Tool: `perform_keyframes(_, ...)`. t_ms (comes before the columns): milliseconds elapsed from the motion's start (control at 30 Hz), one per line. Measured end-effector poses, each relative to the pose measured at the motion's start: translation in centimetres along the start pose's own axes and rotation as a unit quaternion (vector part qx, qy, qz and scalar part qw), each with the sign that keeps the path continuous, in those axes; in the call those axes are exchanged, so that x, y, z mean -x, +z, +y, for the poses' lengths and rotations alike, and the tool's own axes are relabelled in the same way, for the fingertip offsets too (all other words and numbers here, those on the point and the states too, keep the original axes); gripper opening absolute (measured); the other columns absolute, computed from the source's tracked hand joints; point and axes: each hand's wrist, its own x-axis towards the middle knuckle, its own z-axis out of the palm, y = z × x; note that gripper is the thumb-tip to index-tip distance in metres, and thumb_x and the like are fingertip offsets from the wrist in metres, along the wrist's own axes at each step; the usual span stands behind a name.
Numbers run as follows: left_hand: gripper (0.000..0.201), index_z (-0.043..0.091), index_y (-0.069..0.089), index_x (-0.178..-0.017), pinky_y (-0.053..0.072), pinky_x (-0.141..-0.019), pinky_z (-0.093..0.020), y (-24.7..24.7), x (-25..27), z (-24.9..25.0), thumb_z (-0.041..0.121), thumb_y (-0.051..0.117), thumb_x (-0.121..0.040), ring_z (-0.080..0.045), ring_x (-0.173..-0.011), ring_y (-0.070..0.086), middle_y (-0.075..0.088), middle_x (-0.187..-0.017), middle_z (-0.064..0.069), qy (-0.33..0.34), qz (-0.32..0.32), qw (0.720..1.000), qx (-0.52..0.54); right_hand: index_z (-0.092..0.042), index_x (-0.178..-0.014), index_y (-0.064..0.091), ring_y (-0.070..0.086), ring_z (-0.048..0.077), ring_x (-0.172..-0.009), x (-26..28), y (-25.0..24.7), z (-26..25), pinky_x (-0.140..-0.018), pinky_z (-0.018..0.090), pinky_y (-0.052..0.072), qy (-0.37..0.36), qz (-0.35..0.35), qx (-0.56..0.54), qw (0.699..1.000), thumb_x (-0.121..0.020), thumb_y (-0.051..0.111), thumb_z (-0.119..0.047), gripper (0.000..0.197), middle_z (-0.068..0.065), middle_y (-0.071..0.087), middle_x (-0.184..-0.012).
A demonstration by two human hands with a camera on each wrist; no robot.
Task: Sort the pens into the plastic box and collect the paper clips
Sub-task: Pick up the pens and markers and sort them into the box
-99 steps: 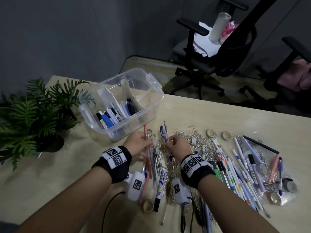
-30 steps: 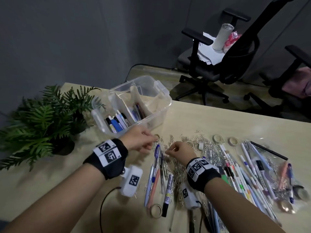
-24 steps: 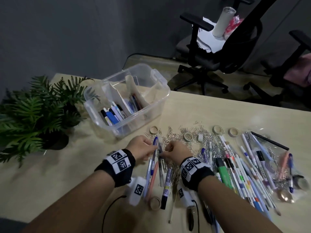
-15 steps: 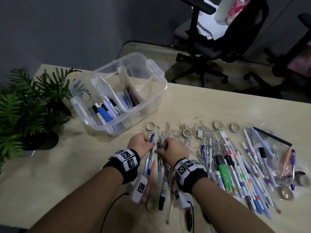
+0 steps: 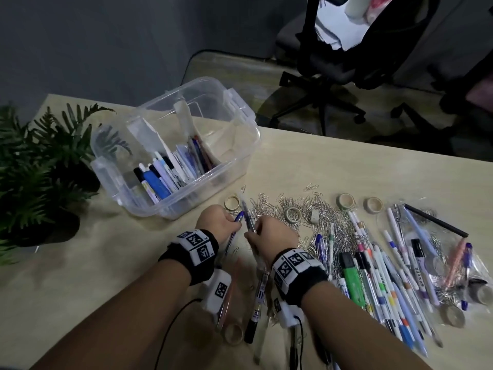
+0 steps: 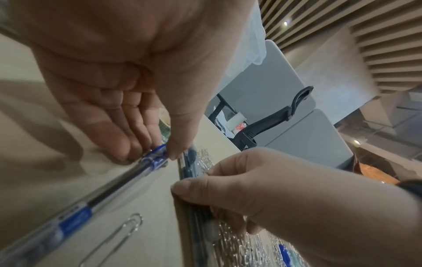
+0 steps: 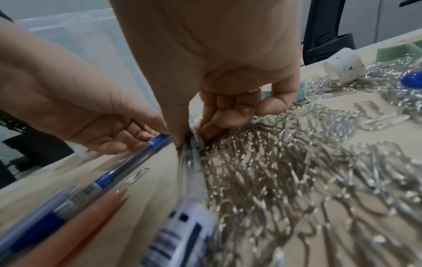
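Since half a second ago, both hands have been drawn slightly apart on the table [image 5: 306, 161]. A blue-capped pen [image 6: 153, 159] is pinched near its cap between thumb and fingertips of the left hand [image 5: 217, 219], its barrel lying on the wood. A clear pen [image 5: 247, 218] is pinched by the right hand [image 5: 272, 236], seemingly with other pens, though blur hides this. Paper clips [image 7: 285, 162] lie heaped just right of it. The plastic box [image 5: 234, 153], holding sorted pens, stands beyond the hands.
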Motion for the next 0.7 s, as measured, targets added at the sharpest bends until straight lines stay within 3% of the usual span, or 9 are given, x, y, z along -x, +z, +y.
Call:
perform_keyframes(100,0.023,0.002,0.072,-0.069,0.047,-0.064,-0.033,0.0,-0.3,-0.1,0.024,0.072,-0.075,-0.029,-0.071,0.065,0.069,-0.073,-0.017,0.008,0.004,1.0,0.004,-0.022,-0.087,0.055,0.061,0.022,-0.087,0.1,-0.2,-0.3,-0.093,0.041,0.045,-0.008,0.0,0.009,1.0,-0.086,0.056,-0.044,0.021,-0.002,0.064,-0.088)
perform_keyframes(200,0.018,0.006,0.074,-0.07,0.051,-0.066,-0.029,0.0,-0.5,-0.1,0.02,0.068,-0.08,-0.02,-0.057,0.058,0.065,-0.061,-0.009,0.001,0.005,1.0,0.024,-0.02,-0.082,0.056,0.058,0.022,-0.078,0.3,-0.2,-0.4,-0.091,0.04,0.047,-0.009,0.003,0.008,1.0,-0.087,0.053,-0.038,0.018,-0.003,0.059,-0.077)
perform_keyframes(267,0.022,0.004,0.072,-0.067,0.057,-0.067,-0.036,0.1,-0.8,-0.4,0.018,0.066,-0.083,-0.021,-0.053,0.055,0.059,-0.055,-0.009,-0.002,-0.002,0.999,0.045,-0.02,-0.075,0.053,0.056,0.022,-0.071,0.5,-0.1,-0.3,-0.089,0.04,0.049,-0.012,0.003,0.006,1.0,-0.088,0.051,-0.035,0.02,-0.004,0.054,-0.069)
perform_keyframes(333,0.025,0.003,0.068,-0.065,0.055,-0.069,-0.04,-0.1,-0.8,-0.6,0.017,0.065,-0.086,-0.022,-0.053,0.052,0.056,-0.054,-0.007,-0.001,-0.013,0.998,0.06,-0.019,-0.078,0.055,0.057,0.022,-0.074,0.6,-0.1,-0.2,-0.089,0.042,0.049,-0.012,-0.006,-0.003,1.0,-0.089,0.05,-0.036,0.021,-0.003,0.057,-0.073)
perform_keyframes(433,0.025,0.004,0.067,-0.071,0.051,-0.066,-0.036,-0.7,-0.3,-0.6,0.02,0.062,-0.09,-0.021,-0.058,0.052,0.059,-0.062,-0.007,0.011,-0.022,0.996,0.088,-0.019,-0.081,0.054,0.062,0.023,-0.08,0.9,-0.1,0.2,-0.085,0.041,0.051,-0.011,-0.015,-0.035,0.999,-0.091,0.051,-0.04,0.023,0.0,0.063,-0.079)
perform_keyframes(567,0.019,0.005,0.063,-0.082,0.036,-0.046,-0.025,-2.2,1.1,-0.6,0.017,0.056,-0.094,-0.019,-0.051,0.046,0.064,-0.072,-0.011,-0.015,-0.065,0.977,0.202,-0.023,-0.07,0.047,0.059,0.02,-0.074,1.8,-0.8,0.5,-0.068,0.029,0.046,-0.017,0.003,-0.09,0.996,-0.091,0.056,-0.039,0.028,-0.004,0.057,-0.07)
perform_keyframes(633,0.013,0.008,0.058,-0.084,0.038,-0.047,-0.026,-2.8,2.0,-0.7,0.013,0.054,-0.095,-0.019,-0.058,0.051,0.065,-0.077,-0.012,-0.033,-0.075,0.96,0.268,-0.02,-0.077,0.052,0.06,0.018,-0.075,2.3,-1.1,0.5,-0.069,0.03,0.049,-0.025,0.021,-0.123,0.992,-0.092,0.056,-0.034,0.021,-0.003,0.06,-0.075)
perform_keyframes(700,0.001,0.009,0.054,-0.095,0.042,-0.05,-0.027,-3.1,2.7,-1.0,0.009,0.052,-0.095,-0.023,-0.069,0.057,0.062,-0.089,-0.014,-0.039,-0.07,0.947,0.311,-0.017,-0.085,0.057,0.064,0.017,-0.078,2.7,-1.2,0.5,-0.075,0.036,0.055,-0.036,0.041,-0.151,0.987,-0.092,0.057,-0.029,0.014,-0.001,0.065,-0.082)
